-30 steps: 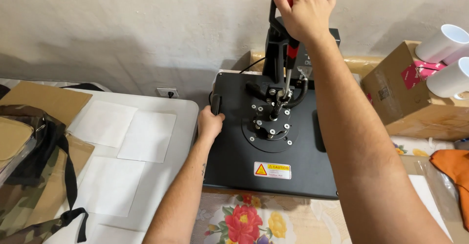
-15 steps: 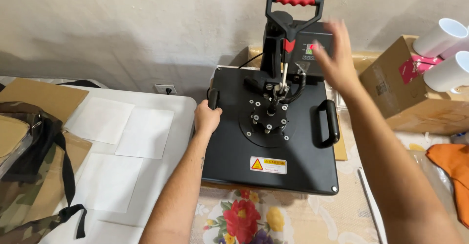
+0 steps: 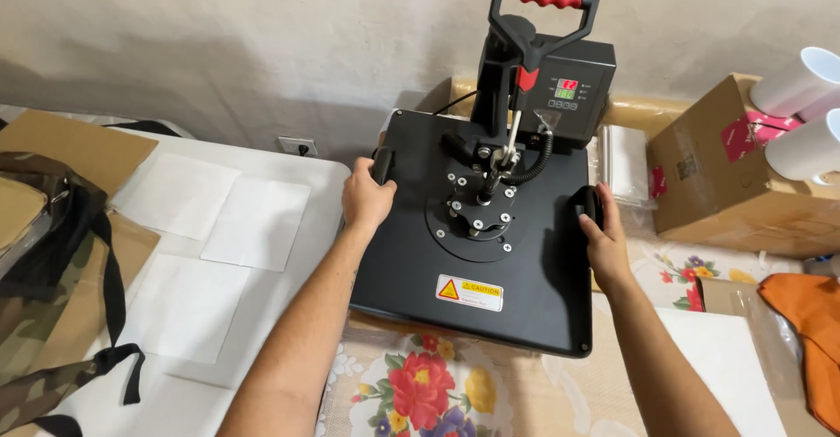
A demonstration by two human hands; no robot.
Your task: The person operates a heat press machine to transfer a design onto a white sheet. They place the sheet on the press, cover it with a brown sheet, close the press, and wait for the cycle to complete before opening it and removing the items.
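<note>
Gripping heat press [image 3: 490, 253] side handles

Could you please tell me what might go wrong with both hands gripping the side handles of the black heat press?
The black flat heat press shows a warning label, so the left hand and right hand may risk burns. The coiled black cable might snag if the plate swings. The cardboard box stands close alongside.

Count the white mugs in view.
2, both at the right edge on top of the cardboard box: upper mug and lower mug, lying on their sides, each cut off by the frame. More may sit out of view.
</note>
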